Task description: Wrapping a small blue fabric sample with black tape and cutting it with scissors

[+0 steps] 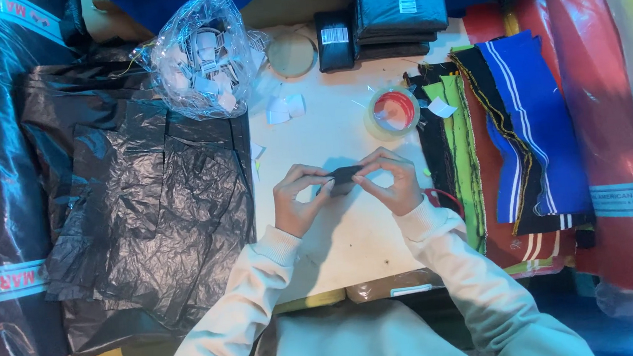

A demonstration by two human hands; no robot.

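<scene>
Dark cloth piece (343,177) pinched between my left hand (297,201) and right hand (392,181), over white table (327,130), tape roll (393,111) nearby

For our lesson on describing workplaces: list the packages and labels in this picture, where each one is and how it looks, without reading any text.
Clear plastic bag: top centre-left, crumpled, full of small white tags.
Dark wrapped packs: top centre, stacked, flat, with white barcode labels.
Small black pack: beside the stack, white label on top.
Loose white tags: on the table below the bag.
Tape roll: right of the tags, clear with red core.
</scene>
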